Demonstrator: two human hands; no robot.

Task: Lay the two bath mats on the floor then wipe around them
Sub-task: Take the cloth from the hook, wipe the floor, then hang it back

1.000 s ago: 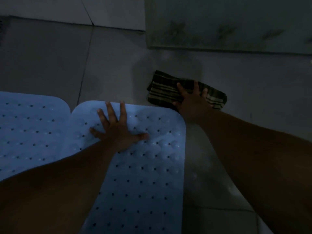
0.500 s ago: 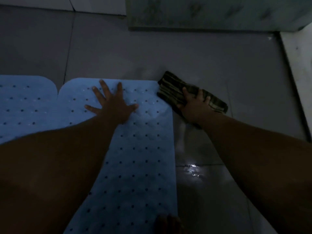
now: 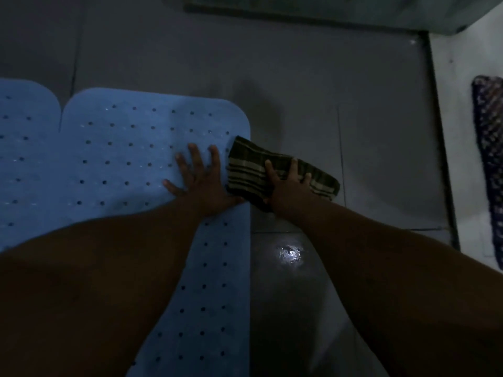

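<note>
Two light-blue perforated rubber bath mats lie flat on the dark grey tiled floor [image 3: 313,85]. The first blue perforated mat [image 3: 130,148] occupies the centre-left of the frame and runs down to the lower edge; its rounded upper-right corner sits near the middle of the frame. The second blue perforated mat [image 3: 24,137] lies at the left edge, just beside the first — whether the two edges touch or overlap cannot be told in the dim light.

The left hand [image 3: 201,183] rests palm-down on the first mat near its right edge, fingers spread and extended, gripping nothing. The left forearm crosses the mat from the lower left of the frame.

The right hand [image 3: 288,186] presses down on a folded dark green cloth with pale stripes [image 3: 253,170]. The fingers lie flat across the top of the cloth rather than curling around it. The cloth sits on the floor at the right edge of the first mat, and its left end touches or slightly overlaps that edge, just beside the left hand.

A bright wet reflection [image 3: 290,254] shows on the floor tile below the right hand, between the two forearms. At the right edge of the frame, beyond a dark threshold strip [image 3: 438,148], a dark speckled woven rug [image 3: 490,159] lies on a paler floor.
</note>
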